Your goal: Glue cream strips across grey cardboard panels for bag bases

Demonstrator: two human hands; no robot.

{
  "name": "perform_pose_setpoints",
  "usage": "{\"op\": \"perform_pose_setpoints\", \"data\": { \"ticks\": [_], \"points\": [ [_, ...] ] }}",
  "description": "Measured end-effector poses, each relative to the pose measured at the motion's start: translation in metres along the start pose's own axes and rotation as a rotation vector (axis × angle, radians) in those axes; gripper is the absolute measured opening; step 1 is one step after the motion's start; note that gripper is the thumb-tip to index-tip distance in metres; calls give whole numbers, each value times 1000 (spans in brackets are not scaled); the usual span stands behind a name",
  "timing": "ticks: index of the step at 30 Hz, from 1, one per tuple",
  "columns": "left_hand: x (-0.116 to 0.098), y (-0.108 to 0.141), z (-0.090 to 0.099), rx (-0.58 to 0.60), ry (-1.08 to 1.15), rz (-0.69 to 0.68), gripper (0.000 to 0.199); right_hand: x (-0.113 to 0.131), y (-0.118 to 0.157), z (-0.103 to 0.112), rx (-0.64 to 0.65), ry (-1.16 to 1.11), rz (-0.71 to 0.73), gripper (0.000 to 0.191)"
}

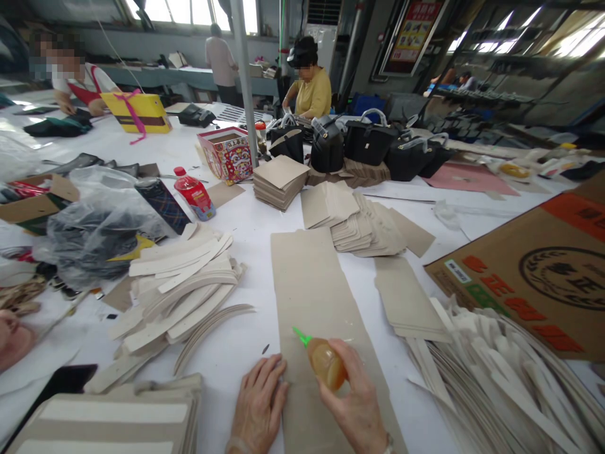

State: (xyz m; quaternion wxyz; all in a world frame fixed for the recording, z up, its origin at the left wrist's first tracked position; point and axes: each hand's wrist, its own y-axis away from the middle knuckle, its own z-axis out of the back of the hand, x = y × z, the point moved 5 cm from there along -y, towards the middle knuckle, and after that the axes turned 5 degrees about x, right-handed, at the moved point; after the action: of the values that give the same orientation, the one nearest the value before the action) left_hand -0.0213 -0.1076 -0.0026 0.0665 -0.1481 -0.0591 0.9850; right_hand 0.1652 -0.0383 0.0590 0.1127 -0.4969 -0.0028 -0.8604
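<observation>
My right hand (354,397) is wrapped round a squeeze bottle (327,364) of amber liquid, probably glue, tilted so its green nozzle (302,336) points up and to the left. Beneath it lies a long grey-beige cardboard strip (307,277), running away from me across the table. A few small shiny spots show on the strip near the bottle. My left hand (259,400) rests flat at the strip's left edge, fingers stretched out and holding nothing.
Curved pale strips (189,284) lie heaped on the left, above a stack of panels (113,422). Cardboard pieces (281,180) are piled ahead, near black handbags (368,142). Narrow strips (510,372) and a large carton (529,271) stand right. A red-capped bottle (195,194) is left. Co-workers work farther back.
</observation>
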Motion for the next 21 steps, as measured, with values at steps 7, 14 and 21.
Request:
{"op": "perform_pose_setpoints", "data": {
  "ticks": [7,14,21],
  "points": [
    [1,0,-1,-1,-11,7,39,-2,5,3,11,22,-19,53],
    [-2,-1,1,3,-52,-30,38,-6,5,8,0,25,-37,51],
    [-3,-3,0,19,-46,-30,39,-6,6,-1,5,-27,-81,49]
  ]
}}
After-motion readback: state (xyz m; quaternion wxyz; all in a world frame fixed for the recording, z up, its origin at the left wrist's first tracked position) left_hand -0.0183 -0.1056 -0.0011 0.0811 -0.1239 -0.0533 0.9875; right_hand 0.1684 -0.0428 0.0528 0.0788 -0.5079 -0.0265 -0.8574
